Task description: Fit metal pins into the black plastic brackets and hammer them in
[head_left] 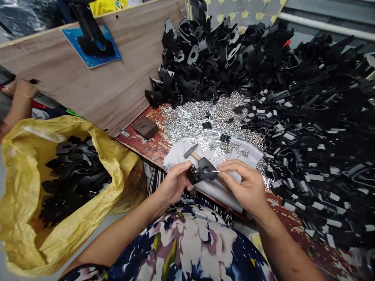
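Note:
My left hand [175,181] is closed round a black plastic clip part [202,171], held just above the table's near edge. My right hand [244,181] pinches a thin silver pin [216,171] whose tip touches the right side of that part. Right behind the part, a small hammer [191,151] with a wooden handle lies on a white cloth [181,154]. A heap of silver pins [199,121] spreads across the table beyond the cloth.
Big piles of black plastic parts [307,101] cover the table's back and right. A yellow sack [23,183] holding more black parts stands at the left. A wooden board [96,82] leans behind it; another person's arm [17,101] shows at far left. A dark block [145,127] lies by the pins.

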The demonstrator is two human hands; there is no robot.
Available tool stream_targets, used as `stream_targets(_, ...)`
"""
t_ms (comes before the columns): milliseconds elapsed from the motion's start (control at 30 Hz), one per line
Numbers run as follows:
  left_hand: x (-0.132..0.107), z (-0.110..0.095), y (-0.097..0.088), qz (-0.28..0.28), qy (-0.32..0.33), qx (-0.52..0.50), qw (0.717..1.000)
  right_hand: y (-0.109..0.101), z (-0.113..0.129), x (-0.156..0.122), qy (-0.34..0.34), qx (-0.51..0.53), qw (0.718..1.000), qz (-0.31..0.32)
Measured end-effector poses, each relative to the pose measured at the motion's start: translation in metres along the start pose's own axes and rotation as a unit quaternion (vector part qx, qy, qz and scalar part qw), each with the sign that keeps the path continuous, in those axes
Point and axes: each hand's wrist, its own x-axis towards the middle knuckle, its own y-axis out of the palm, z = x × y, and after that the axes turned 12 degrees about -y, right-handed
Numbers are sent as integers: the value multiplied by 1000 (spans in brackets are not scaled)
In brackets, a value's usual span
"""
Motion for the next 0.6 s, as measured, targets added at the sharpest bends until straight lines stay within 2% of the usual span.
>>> stream_targets(100, 3, 4, 5, 14, -4, 5, 1000, 22, 17, 4, -43, 41, 998, -31)
stream_targets(200, 3, 7, 8, 21, -11, -12, 1000, 38, 18, 8, -47, 30, 997, -46)
stream_targets(400, 1, 9, 5, 31, -12, -36, 999, 43, 18, 7, -57, -35, 997, -42)
stream_targets(600, 6, 17, 4, 31, 26, -40, 998, 50, 19, 0, -166, -190, 968, 7)
